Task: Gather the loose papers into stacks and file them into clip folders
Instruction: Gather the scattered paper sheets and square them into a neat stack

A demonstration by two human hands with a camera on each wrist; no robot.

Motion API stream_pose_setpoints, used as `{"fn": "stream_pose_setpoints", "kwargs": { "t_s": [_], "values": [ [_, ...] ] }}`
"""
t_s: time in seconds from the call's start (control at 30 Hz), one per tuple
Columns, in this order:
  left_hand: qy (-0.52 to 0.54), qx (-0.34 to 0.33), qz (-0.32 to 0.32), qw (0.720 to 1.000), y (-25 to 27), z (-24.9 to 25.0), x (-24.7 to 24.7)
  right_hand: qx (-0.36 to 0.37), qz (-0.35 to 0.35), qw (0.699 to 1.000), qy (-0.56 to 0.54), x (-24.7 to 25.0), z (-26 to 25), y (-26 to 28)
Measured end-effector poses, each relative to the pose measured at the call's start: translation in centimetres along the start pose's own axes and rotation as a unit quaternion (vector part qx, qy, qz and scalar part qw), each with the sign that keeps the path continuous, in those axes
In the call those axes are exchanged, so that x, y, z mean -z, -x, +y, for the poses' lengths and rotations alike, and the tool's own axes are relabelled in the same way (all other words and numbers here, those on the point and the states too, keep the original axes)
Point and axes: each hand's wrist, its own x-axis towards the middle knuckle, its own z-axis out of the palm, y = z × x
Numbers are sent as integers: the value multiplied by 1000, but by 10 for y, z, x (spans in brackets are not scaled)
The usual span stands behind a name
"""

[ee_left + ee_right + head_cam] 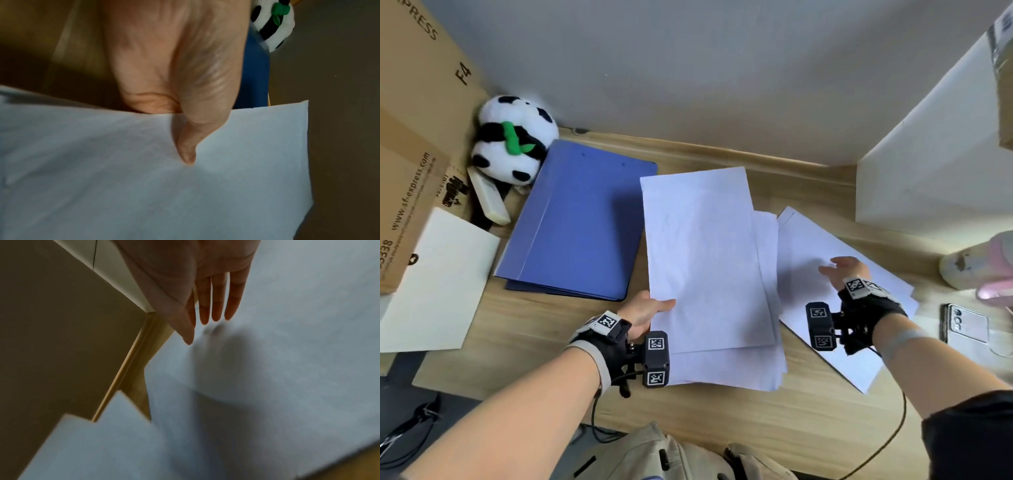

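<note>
My left hand (pixel 650 311) pinches the near left edge of a white sheet of paper (pixel 705 260), thumb on top (pixel 188 146), and holds it lifted over a stack of papers (pixel 743 370) in the middle of the desk. To the right lie more loose sheets (pixel 822 329). My right hand (pixel 842 270) hovers over them with straight fingers (pixel 216 305), holding nothing. A closed blue clip folder (pixel 582 222) lies to the left of the papers.
A panda plush (pixel 513 140) sits at the back left beside cardboard boxes (pixel 410 137). A white card (pixel 438 281) lies at the left. A phone (pixel 964 323) rests at the right edge near a pink-and-white object (pixel 979 263). A white panel (pixel 928 164) stands at the back right.
</note>
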Motion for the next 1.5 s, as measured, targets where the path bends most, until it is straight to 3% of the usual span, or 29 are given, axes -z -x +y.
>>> {"fn": "stream_pose_setpoints", "kwargs": {
  "t_s": [0.1,0.23,0.37,0.4,0.53,0.6,0.73,0.8,0.9,1.13,1.23,1.33,1.5],
  "values": [
    [19,4,-1,1000,0,5,-12,-12,10,1000,-1,10,5,-19],
    [-2,25,38,999,-14,7,-23,-20,27,995,90,15,11,-35],
    [-79,17,89,993,-84,-25,-5,-14,46,985,167,16,20,-38],
    [-86,19,91,992,-78,-20,-8,-16,47,984,169,17,21,-37],
    [-116,22,113,987,-38,3,-27,-31,-48,987,150,24,31,-34],
    [-126,25,117,985,-35,4,-27,-28,-86,990,112,23,33,-25],
    [-122,16,103,987,-39,-1,-23,-17,-127,982,138,15,43,-12],
    [-135,7,96,986,-40,-4,-21,-27,-110,987,115,15,52,-5],
    [-172,-9,99,980,-32,-5,-20,-28,-15,998,63,21,62,9],
    [-235,-37,134,962,-27,-6,6,-24,133,991,-15,45,64,30],
    [-241,-42,161,956,-21,-5,16,15,144,985,-96,47,54,40],
    [-203,-34,146,968,-21,-6,23,50,131,973,-182,39,37,48],
    [-147,-25,92,985,-11,-5,28,64,86,979,-174,15,0,66]
  ]
}}
